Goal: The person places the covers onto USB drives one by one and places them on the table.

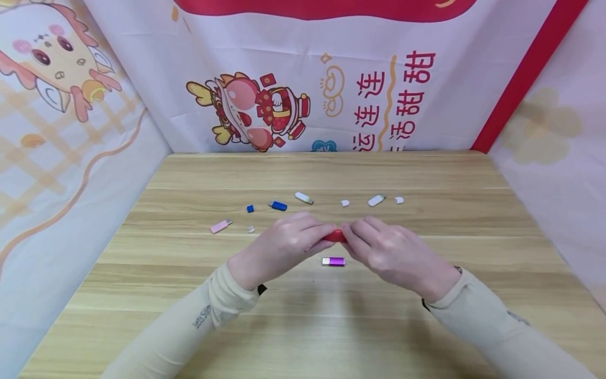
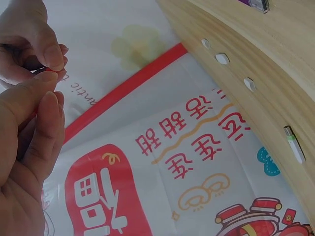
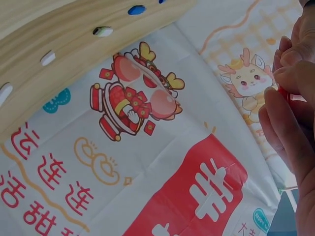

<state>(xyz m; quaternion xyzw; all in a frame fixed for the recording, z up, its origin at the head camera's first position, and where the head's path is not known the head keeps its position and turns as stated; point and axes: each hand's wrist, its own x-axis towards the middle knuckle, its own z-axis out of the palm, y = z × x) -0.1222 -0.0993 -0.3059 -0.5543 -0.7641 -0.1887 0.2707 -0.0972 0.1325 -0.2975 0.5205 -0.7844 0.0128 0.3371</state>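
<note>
Both hands meet over the middle of the table around a small red USB stick [image 1: 335, 236], raised above the wood. My left hand [image 1: 292, 238] pinches its left end between thumb and fingers; my right hand [image 1: 396, 253] pinches the right end. Fingers cover most of it, so only the red middle shows in the head view. In the left wrist view, a sliver of red peeks between the thumbs. Just below the hands lies a purple USB stick [image 1: 337, 261] with its metal plug pointing left.
Behind the hands lie a pink USB stick [image 1: 220, 227], a clear cap [image 1: 251, 229], a blue cap [image 1: 250, 209], a blue USB stick [image 1: 279, 206], two white USB sticks [image 1: 302, 197] and two white caps [image 1: 345, 203]. A printed cloth [image 1: 156, 79] hangs beyond the wooden table [image 1: 161, 295].
</note>
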